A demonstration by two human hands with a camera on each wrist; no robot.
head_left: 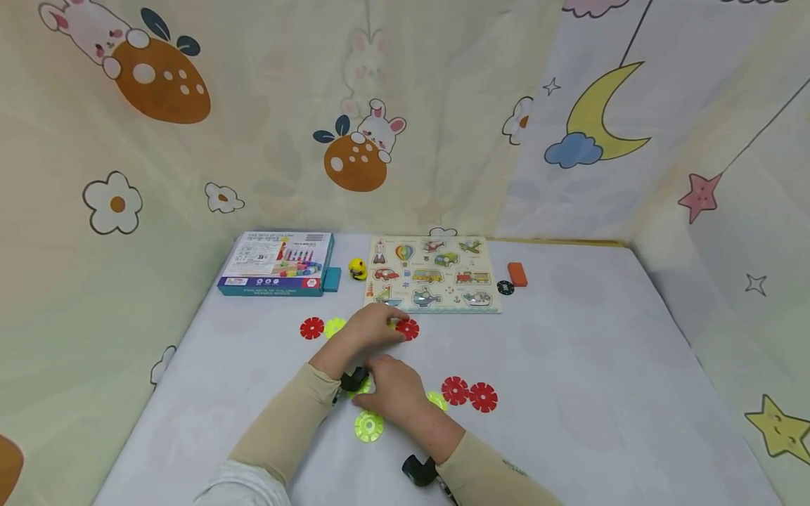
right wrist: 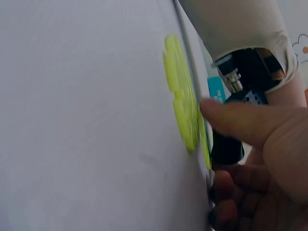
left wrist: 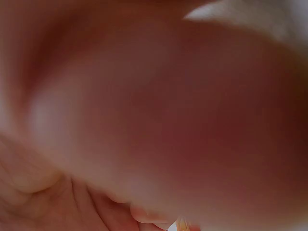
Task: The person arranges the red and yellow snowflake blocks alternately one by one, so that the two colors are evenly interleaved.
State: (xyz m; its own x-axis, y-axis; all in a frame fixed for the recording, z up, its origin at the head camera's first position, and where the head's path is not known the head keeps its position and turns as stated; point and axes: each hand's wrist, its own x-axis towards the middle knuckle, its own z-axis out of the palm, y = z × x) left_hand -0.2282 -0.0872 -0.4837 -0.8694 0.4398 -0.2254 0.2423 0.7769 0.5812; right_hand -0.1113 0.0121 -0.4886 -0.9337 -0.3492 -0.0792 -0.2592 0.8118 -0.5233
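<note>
From where I stand, looking down with the head view, the left hand (head_left: 370,328) has its thumb and fingertips curled at opposite edges of a red disc (head_left: 408,329), just below the picture board (head_left: 432,275). The right hand (head_left: 400,388) has a small gap between thumb and forefinger, pinching a yellow-green disc (head_left: 364,387); another lime disc (head_left: 369,427) lies nearer the person. The left wrist view is mostly blurred skin, its grip unreadable. The right wrist view shows the thumb at the pinched disc's edge, other fingers curled.

Red discs (head_left: 484,398), ylw-grn discs (head_left: 369,426)
</note>
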